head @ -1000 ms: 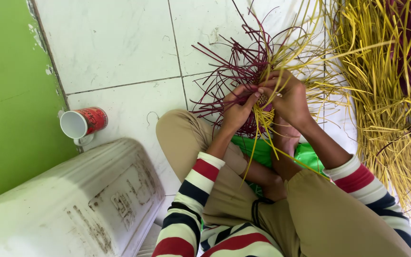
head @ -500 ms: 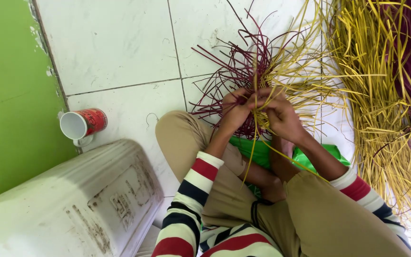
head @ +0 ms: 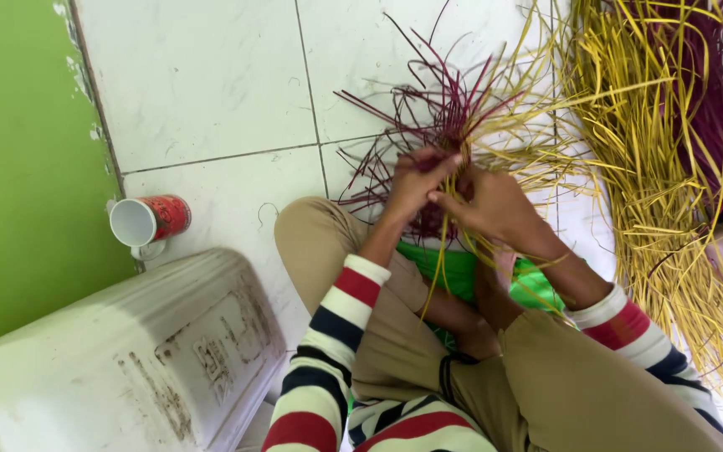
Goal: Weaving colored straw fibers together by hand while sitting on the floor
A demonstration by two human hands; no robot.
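Note:
I sit cross-legged on a white tiled floor. Both hands work a piece of woven strips [head: 453, 125], dark red and yellow, whose loose ends fan out away from me. My left hand [head: 416, 180] pinches dark red strips between thumb and fingers. My right hand [head: 495, 205] grips yellow strips right beside it, the two hands touching. A green object [head: 458, 268] lies under the weave on my lap, partly hidden by my arms. Striped sleeves cover both forearms.
A big heap of loose yellow strips [head: 663, 167] with dark purple ones [head: 713, 100] lies at the right. A red and white mug [head: 148, 222] lies on its side by the green wall [head: 18, 167]. A large white plastic jerrycan [head: 127, 360] rests at lower left.
My hands have shifted slightly lower and to the left on the weave, and the right hand has moved down onto the yellow strips. The view has tilted a little.

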